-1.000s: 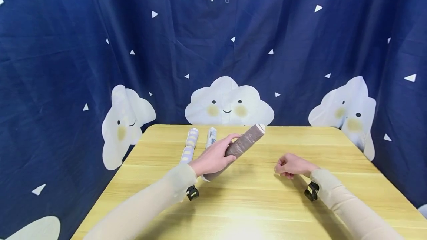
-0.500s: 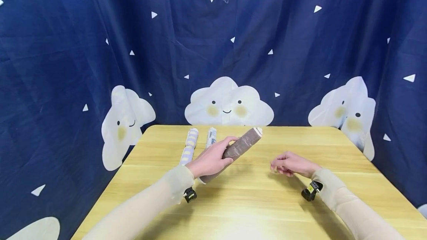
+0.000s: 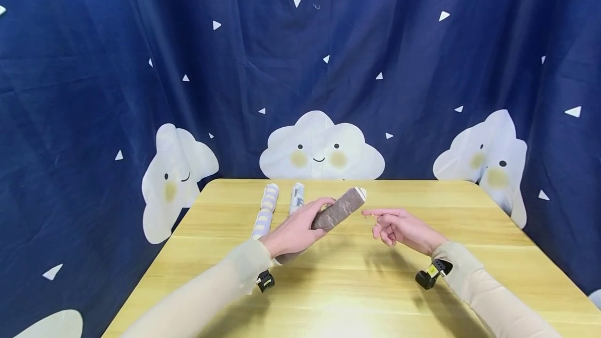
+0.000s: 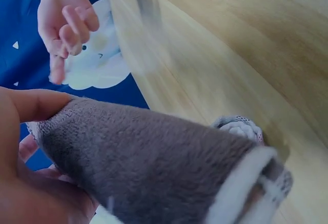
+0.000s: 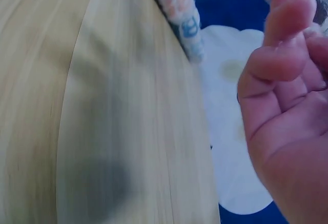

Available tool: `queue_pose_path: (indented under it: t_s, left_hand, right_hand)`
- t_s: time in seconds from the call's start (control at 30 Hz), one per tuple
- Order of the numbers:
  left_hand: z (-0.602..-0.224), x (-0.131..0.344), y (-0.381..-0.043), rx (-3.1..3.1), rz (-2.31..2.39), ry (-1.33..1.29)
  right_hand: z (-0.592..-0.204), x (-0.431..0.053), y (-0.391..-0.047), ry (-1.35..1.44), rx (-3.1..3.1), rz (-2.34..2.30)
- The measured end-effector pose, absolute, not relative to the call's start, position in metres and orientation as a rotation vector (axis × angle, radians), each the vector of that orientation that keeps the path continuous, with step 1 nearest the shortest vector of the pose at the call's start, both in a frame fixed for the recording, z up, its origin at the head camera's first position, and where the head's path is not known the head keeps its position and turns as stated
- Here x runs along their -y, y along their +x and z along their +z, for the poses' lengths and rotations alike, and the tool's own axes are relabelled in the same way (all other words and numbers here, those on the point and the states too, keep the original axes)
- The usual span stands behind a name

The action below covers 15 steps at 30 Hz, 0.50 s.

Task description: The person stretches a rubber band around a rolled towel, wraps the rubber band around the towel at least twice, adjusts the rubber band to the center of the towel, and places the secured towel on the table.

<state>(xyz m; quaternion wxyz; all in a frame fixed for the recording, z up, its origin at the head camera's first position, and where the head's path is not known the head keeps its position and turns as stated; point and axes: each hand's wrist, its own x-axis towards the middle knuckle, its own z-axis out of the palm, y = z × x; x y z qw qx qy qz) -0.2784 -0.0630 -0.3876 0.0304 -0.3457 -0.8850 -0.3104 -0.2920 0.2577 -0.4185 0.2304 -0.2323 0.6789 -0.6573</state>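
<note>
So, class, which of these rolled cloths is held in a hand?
The grey-brown roll: the left hand grips it, while the pale striped roll and the white patterned roll lie on the table.

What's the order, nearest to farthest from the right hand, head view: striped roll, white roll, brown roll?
1. Brown roll: held in the left hand.
2. White roll: on the table, beyond the left hand.
3. Striped roll: on the table, leftmost.
</note>
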Motion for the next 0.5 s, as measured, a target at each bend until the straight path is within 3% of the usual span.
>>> queue_pose_path:
  t_s: [0.5]
  left_hand:
    - [-0.3919, 0.0616, -0.2786, 2.771, -1.115, -1.066]
  right_hand:
    - [-0.4081, -0.2509, -0.2826, -0.692, -1.821, -1.928]
